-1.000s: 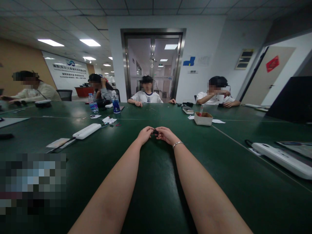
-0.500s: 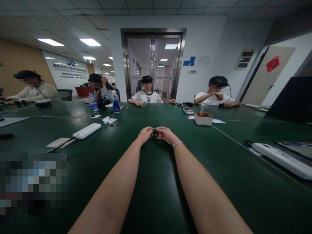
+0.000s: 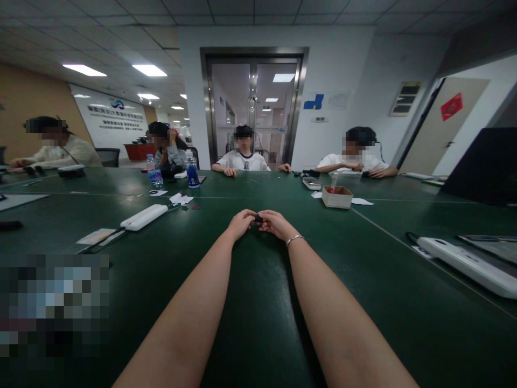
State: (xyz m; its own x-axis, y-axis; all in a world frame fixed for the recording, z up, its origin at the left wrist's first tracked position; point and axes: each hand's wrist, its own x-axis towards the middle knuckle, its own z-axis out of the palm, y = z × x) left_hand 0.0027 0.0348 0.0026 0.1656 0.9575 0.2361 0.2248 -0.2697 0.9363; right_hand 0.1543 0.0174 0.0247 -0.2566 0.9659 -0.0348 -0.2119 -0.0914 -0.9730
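Both of my arms reach forward over the dark green table (image 3: 258, 302). My left hand (image 3: 241, 222) and my right hand (image 3: 274, 223) meet near its middle, fingers closed around a small black object (image 3: 258, 218) from either side. Its kind is too small and too covered by the fingers to make out. A silver bracelet (image 3: 295, 238) circles my right wrist.
Ahead to the right stands a small open box (image 3: 337, 198). Left lie a white power bank-like device (image 3: 144, 217) and paper scraps (image 3: 181, 199); two bottles (image 3: 193, 173) stand behind. Another white device (image 3: 464, 264) lies right. Several people sit across the table.
My hands and the black object stay almost still. Across the table, the person at the right has lowered a raised hand toward the tabletop.
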